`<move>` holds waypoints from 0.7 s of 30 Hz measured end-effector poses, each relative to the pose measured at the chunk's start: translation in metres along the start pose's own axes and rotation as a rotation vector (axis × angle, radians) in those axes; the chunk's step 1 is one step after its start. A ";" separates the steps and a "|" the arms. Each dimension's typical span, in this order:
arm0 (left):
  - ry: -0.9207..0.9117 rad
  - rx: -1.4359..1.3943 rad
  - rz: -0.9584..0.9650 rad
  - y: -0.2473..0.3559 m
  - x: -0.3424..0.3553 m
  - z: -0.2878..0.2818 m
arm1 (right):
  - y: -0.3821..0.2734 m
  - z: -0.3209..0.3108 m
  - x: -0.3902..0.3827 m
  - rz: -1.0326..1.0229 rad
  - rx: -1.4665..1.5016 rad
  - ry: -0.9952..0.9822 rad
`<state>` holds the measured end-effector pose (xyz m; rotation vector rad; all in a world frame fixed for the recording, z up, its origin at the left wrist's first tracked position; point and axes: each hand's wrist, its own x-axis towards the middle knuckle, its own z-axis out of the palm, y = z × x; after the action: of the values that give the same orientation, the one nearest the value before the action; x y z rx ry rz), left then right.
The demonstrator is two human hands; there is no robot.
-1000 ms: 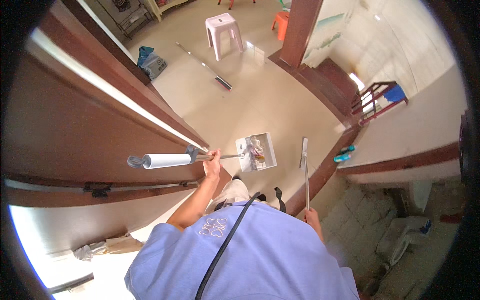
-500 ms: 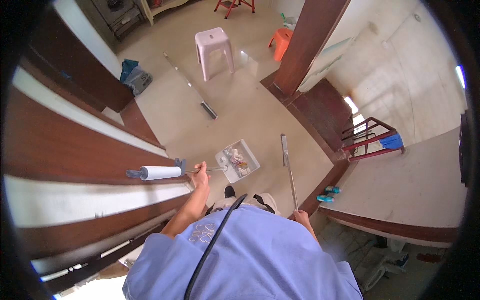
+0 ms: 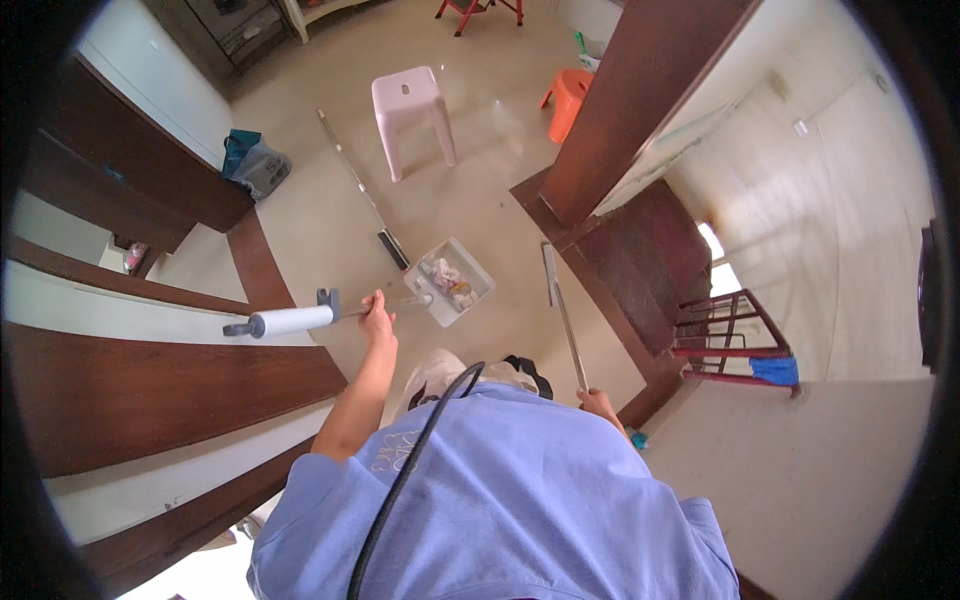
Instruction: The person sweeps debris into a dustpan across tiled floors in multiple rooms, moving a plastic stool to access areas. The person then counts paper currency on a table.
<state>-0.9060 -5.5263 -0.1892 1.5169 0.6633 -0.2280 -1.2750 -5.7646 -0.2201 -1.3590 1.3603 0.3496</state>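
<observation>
My left hand (image 3: 377, 322) is closed round the metal pole of a long-handled dustpan (image 3: 440, 313). Its white and grey grip (image 3: 295, 320) sticks out to the left of my fist. The white pan is over the tiled floor, with crumpled litter (image 3: 448, 275) in it. Low on the right, my right hand (image 3: 598, 403) grips the pole of a long-handled tool (image 3: 568, 325) with a narrow grey head, seen edge-on, perhaps a broom or squeegee. Just beyond the pan lies a second pole with a dark brush head (image 3: 393, 250), flat on the floor.
A pink stool (image 3: 408, 98) stands ahead, with an orange stool (image 3: 570, 100) by the brown pillar (image 3: 640, 110). Bags (image 3: 258, 165) rest by the left doorway. A dark red metal rack (image 3: 735, 335) is on the right. Brown wooden trim runs along the left.
My view has moved forward and turned a little. The dustpan is now close to the brush head on the floor. Both hands keep their holds, and the right-hand tool has advanced with me.
</observation>
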 end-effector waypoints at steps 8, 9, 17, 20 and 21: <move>-0.038 -0.079 0.044 0.028 0.051 0.144 | -0.100 -0.046 0.067 -0.005 -0.118 -0.057; -0.061 -0.062 0.044 0.037 0.051 0.164 | -0.113 -0.050 0.074 -0.023 -0.113 -0.060; -0.160 -0.015 0.043 0.058 0.089 0.285 | -0.187 -0.054 0.126 -0.007 -0.011 -0.008; -0.174 -0.062 -0.066 0.046 0.121 0.323 | -0.223 -0.056 0.133 0.064 0.002 -0.020; -0.192 0.004 -0.047 0.051 0.120 0.339 | -0.233 -0.058 0.136 0.088 -0.003 -0.016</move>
<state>-0.6946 -5.8180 -0.2370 1.4628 0.5457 -0.4051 -1.0696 -5.9480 -0.2018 -1.2989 1.4098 0.4203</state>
